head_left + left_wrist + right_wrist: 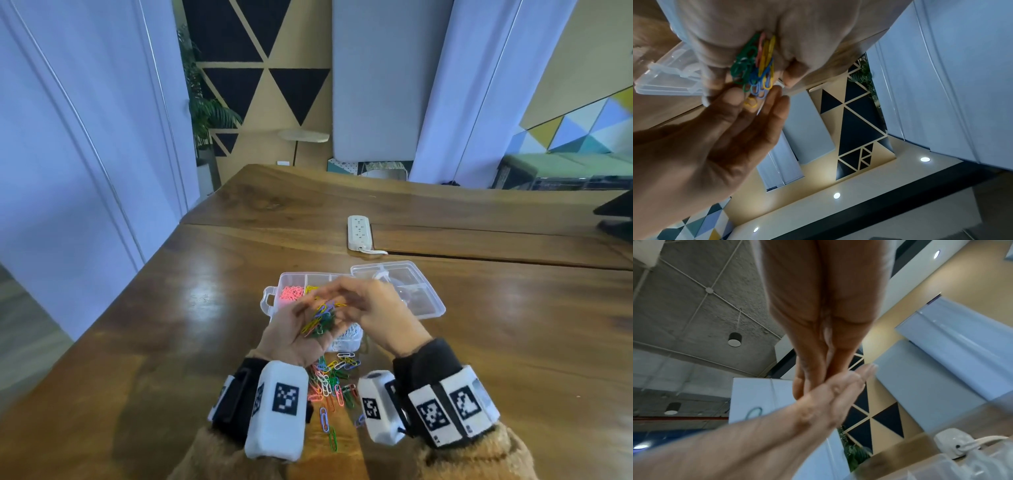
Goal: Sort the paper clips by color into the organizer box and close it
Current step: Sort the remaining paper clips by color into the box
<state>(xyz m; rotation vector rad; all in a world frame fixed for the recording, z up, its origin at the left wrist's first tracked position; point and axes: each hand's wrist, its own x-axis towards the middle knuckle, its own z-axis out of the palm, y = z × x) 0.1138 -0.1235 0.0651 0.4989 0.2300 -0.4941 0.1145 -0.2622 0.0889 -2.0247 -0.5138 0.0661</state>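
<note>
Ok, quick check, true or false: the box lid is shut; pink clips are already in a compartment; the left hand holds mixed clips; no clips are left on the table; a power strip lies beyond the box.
1. The box lid is shut. False: the lid lies open.
2. Pink clips sit in a compartment. True.
3. The left hand holds mixed clips. True.
4. No clips are left on the table. False: a loose pile lies between the wrists.
5. A power strip lies beyond the box. True.
</note>
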